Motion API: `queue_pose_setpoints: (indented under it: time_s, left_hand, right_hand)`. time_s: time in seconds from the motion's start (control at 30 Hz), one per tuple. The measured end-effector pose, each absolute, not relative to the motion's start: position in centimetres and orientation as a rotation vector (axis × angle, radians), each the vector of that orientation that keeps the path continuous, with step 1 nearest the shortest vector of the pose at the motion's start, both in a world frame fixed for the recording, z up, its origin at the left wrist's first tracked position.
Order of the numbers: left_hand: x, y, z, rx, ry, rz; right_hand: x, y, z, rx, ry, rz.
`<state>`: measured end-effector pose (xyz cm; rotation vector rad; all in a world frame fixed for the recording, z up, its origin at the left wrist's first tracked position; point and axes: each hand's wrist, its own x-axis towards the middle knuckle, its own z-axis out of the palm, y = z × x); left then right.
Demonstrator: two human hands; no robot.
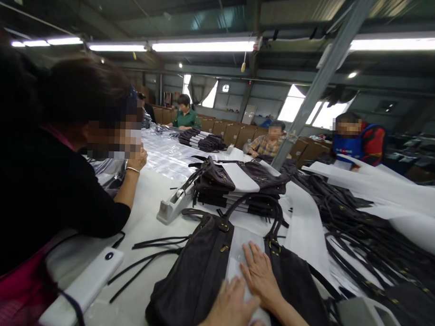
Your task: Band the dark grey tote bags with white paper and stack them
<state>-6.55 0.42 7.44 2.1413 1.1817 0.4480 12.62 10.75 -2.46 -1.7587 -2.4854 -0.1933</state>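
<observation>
A dark grey handbag (pixel 196 267) with handles and brass fittings lies flat before me. Around its middle runs a band of white paper (pixel 240 236). My right hand (pixel 260 271) rests on this band, fingers stretched out and pressed flat. Lower and to its left, my left hand (pixel 230 303) lies over the band too, slightly blurred, with its fingers spread. Neither hand appears to hold anything. Just behind the bag is a stack of similar handbags (pixel 242 175) wrapped with white paper. A grey tape dispenser (pixel 173 204) stands to the left of that stack.
At left a person in a black top (pixel 67 186) leans over the table. A white power bank-like device (pixel 84 286) with a cable lies near them. Loose dark bags (pixel 389 245) and white paper sheets (pixel 380 187) cover the right side. A metal post (pixel 320 85) rises behind the stack.
</observation>
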Motion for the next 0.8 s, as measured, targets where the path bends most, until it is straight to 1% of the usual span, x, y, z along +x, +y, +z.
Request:
queue_pose_setpoints:
  time_s: [0.07, 0.1, 0.17, 0.23, 0.3, 0.37, 0.43, 0.5, 0.57, 0.7, 0.8]
  left_hand:
    - [-10.0, 0.6, 9.2, 2.211, 1.462, 0.62]
    - [-11.8, 0.5, 9.6, 2.176, 1.642, 0.65]
    - [-14.7, 0.1, 9.4, 2.042, 1.856, 0.567]
    - [-16.6, -0.4, 8.3, 1.952, 1.894, 0.442]
    - [-17.5, -0.7, 7.1, 1.901, 1.86, 0.395]
    - [-18.0, -0.7, 6.4, 1.805, 1.843, 0.453]
    - [-18.5, -0.5, 6.2, 1.698, 1.804, 0.581]
    - [-19.2, -0.3, 5.9, 1.646, 1.76, 0.686]
    - [-19.8, -0.2, 5.3, 1.641, 1.716, 0.738]
    - [-20.4, 0.0, 3.4, 1.586, 1.687, 0.76]
    - [-20.6, 0.0, 2.1, 1.533, 1.731, 0.739]
  right_hand:
    - [12.6, 10.5, -2.1, -1.775, -2.483, -0.167]
    - [12.6, 10.4, -1.7, -1.782, -2.485, -0.142]
    - [12.1, 10.7, -0.2, -1.811, -2.477, -0.06]
    - [10.8, 11.8, 2.1, -1.86, -2.396, 0.024]
    - [8.0, 13.8, 4.9, -1.87, -2.26, 0.077]
    - [4.1, 16.3, 7.5, -1.832, -2.19, 0.121]
    - [-0.4, 18.9, 9.1, -1.848, -2.241, 0.166]
    - [-4.2, 21.1, 9.4, -1.936, -2.321, 0.202]
    - [-6.5, 22.7, 8.7, -2.039, -2.364, 0.239]
    - [-7.0, 23.8, 6.7, -2.16, -2.333, 0.219]
    - [-6.9, 23.0, 5.3, -2.115, -2.293, 0.124]
